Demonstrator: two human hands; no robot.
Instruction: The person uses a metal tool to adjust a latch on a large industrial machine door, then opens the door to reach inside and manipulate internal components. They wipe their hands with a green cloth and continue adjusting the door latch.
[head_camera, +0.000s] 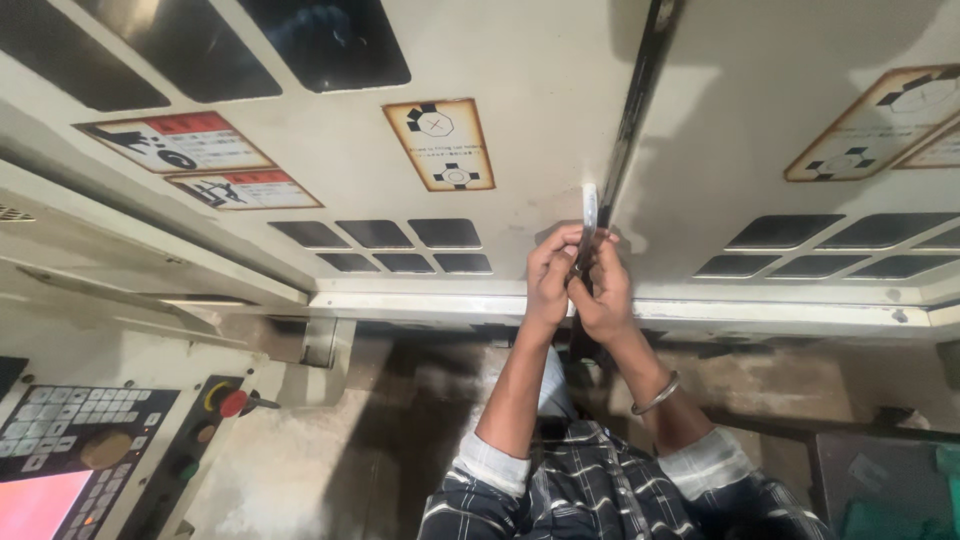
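Head view: door handle (590, 205) between fingers (560, 250)

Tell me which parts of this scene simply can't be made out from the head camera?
- The lower end of the thin pale strip: covered by the left hand and right hand.
- What the fingertips are doing at the dark door seam: hidden behind the hands.
- The keypad panel: cut off by the left and bottom edges.
- Symbols on the warning stickers: too small to tell.

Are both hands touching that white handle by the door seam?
Touching: the head view shows the left hand and right hand closed around the white handle.
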